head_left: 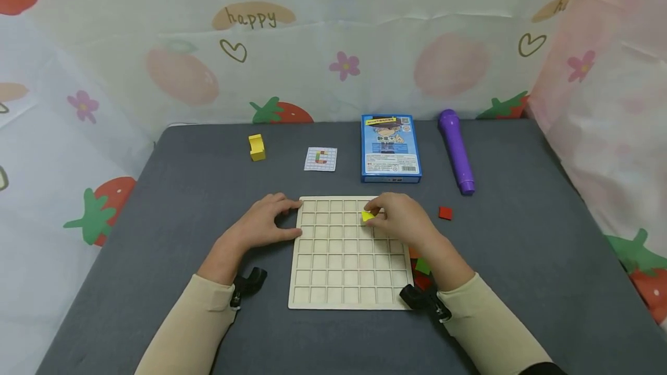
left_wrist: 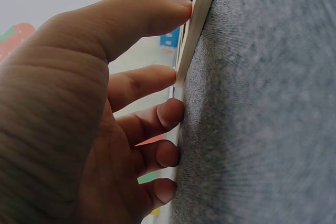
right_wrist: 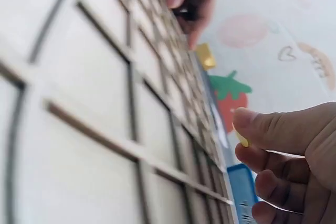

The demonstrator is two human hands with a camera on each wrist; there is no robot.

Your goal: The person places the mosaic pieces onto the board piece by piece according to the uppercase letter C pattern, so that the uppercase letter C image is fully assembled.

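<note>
A pale wooden grid board [head_left: 335, 262] lies on the dark table, split into square cells by raised ridges. My right hand [head_left: 401, 217] is over its upper right part and pinches a small yellow tile [head_left: 367, 216] between thumb and fingers. In the right wrist view the thumb covers most of that yellow tile [right_wrist: 241, 136]. At the board's upper left edge is my left hand [head_left: 268, 221], thumb and index fingertip touching the side, the other fingers spread on the table. The left wrist view shows the thumb [left_wrist: 157, 14] against the board's edge.
Several red, orange and green tiles [head_left: 422, 266] lie beside the board's right edge, partly hidden by the right forearm. A lone red tile [head_left: 445, 213] sits farther right. Behind the board are a yellow block [head_left: 257, 147], a pattern card [head_left: 320, 159], a blue box [head_left: 391, 148] and a purple microphone-shaped stick [head_left: 457, 152].
</note>
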